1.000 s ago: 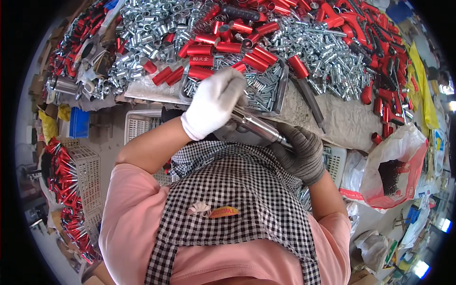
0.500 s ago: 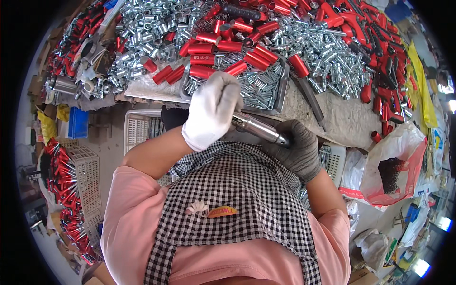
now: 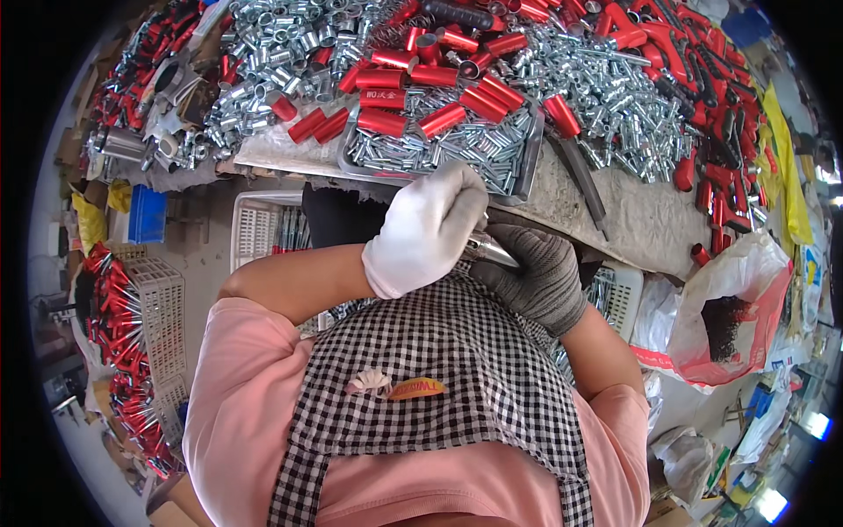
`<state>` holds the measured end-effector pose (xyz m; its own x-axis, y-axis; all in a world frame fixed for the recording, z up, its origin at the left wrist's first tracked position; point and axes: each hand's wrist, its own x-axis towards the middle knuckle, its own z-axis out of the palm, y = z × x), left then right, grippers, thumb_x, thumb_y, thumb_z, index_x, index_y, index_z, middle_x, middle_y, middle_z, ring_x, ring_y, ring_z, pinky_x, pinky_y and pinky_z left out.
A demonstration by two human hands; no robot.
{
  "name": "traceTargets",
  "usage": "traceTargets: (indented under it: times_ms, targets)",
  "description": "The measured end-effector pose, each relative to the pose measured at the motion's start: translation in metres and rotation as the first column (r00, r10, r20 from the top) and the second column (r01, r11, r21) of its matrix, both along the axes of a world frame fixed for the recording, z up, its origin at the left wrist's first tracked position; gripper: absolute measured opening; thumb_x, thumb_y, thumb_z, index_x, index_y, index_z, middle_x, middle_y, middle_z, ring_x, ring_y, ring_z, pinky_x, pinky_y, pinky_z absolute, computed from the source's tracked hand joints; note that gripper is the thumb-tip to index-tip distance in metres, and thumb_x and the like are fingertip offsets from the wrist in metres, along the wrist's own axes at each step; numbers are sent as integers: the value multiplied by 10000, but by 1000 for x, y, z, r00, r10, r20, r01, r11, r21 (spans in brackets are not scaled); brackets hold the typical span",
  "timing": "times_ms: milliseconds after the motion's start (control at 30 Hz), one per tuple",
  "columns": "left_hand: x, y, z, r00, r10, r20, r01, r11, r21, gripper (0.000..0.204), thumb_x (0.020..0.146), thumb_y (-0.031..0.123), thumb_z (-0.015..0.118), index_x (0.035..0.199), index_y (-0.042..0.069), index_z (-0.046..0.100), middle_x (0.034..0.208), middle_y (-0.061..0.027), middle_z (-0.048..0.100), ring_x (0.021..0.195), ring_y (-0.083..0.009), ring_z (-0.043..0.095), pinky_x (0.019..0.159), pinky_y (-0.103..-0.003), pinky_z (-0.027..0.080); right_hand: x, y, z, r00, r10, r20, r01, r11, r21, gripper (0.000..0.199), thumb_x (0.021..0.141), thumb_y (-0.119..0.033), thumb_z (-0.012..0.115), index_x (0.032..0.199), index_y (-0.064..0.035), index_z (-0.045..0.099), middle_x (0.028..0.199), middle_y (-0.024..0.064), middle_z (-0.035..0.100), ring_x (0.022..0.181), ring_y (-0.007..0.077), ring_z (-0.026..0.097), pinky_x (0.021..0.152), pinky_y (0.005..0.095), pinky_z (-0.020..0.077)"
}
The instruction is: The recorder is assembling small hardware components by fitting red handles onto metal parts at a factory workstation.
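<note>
A shiny metal cylindrical tool part point(image 3: 492, 249) lies between my hands in front of my apron, just off the bench edge. My left hand point(image 3: 428, 230), in a white glove, is closed around its left portion. My right hand point(image 3: 537, 274), in a dark grey glove, wraps round the right end. Only a short length of metal shows between the gloves; the ends are hidden. Just beyond my hands, a metal tray point(image 3: 527, 180) holds many small silver pins point(image 3: 479, 145), with red cylindrical sleeves point(image 3: 441, 119) lying on top.
Heaps of silver rings point(image 3: 290, 53) and silver fittings point(image 3: 597, 105) cover the bench, with red handles point(image 3: 659, 44) at far right. A dark flat bar point(image 3: 581, 180) lies right of the tray. White crates point(image 3: 255, 228) stand below; a plastic sack point(image 3: 738, 307) is at right.
My left hand has moved right, close to my right hand, covering much more of the metal cylinder. My right hand has shifted slightly left and still grips its end.
</note>
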<state>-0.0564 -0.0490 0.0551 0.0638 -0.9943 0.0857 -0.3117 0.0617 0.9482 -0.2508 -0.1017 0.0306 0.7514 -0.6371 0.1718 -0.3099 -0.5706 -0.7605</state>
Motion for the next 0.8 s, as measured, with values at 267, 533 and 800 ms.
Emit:
traceTargets:
  times_ms: [267,533,800]
  targets:
    - [27,-3,-21,946,-289,146,320,900,-294,202,999,211,570,910,31,563,1026,-158,659,873,-264,641,793,-359,513,-2,-1,-5,997,-64,46,66,997,-43,461,739,-342,823,1100,-83,702,901,134,717,788,319,709,672,389,569]
    - [19,5,-12,721,-123,682,458,823,-336,188,828,95,673,982,4,614,1004,-139,663,921,-308,651,901,-447,510,0,2,-4,997,-68,-32,59,975,-213,424,757,-362,806,1062,-86,705,838,131,710,704,316,702,601,389,559]
    - [34,-20,19,786,-618,-1,542,688,482,382,744,195,774,991,-37,597,812,-141,664,728,-197,633,664,-326,505,-3,14,-7,998,10,-61,-25,968,-252,510,693,-325,859,1096,-60,697,909,156,723,757,329,718,645,385,581]
